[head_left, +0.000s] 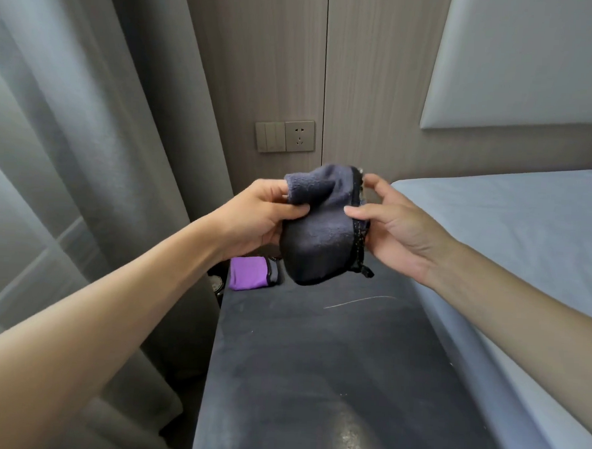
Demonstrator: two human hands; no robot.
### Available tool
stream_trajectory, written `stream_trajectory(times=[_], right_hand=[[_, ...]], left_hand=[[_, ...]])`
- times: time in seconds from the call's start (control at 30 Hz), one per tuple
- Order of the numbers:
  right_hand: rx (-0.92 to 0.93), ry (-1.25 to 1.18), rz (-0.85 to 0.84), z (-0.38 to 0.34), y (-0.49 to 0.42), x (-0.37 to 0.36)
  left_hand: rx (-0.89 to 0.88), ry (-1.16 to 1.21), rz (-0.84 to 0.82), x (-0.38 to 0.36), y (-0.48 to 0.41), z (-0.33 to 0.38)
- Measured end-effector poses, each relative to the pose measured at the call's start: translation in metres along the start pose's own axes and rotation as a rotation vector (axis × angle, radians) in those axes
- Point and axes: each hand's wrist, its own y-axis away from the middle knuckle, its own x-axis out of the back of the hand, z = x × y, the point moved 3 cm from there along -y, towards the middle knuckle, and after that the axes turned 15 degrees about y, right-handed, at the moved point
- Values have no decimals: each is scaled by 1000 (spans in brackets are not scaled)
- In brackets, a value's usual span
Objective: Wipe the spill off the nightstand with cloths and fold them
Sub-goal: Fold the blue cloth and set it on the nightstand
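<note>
A dark grey cloth (322,225) with black stitched edging hangs folded in the air above the far end of the dark nightstand (332,363). My left hand (257,215) pinches its left side between thumb and fingers. My right hand (390,222) grips its right, stitched edge with thumb and fingertips. A purple cloth (249,273), folded, lies on the nightstand's far left corner, below and left of the grey cloth. A thin pale streak (359,301) marks the nightstand top.
A bed with a pale blue sheet (509,242) borders the nightstand on the right. Grey curtains (86,144) hang on the left. A wall switch and socket plate (285,136) sits on the wood-panelled wall behind. A padded headboard (536,65) is at upper right.
</note>
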Motion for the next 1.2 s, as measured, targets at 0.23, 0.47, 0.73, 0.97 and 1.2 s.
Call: stream_trajectory(times=[0.23, 0.47, 0.73, 0.97, 1.2], right_hand=[[381, 60, -46, -38, -1, -4], [600, 632, -1, -60, 7, 12], [435, 950, 27, -37, 11, 11], [308, 754, -24, -24, -4, -4], [124, 561, -16, -11, -17, 8]], left_hand=[[-390, -232, -69, -12, 4, 34], [-937, -1021, -143, -22, 15, 48], [-915, -1191, -157, -15, 25, 35], [-699, -802, -51, -13, 16, 29], [4, 146, 95, 4, 10, 0]])
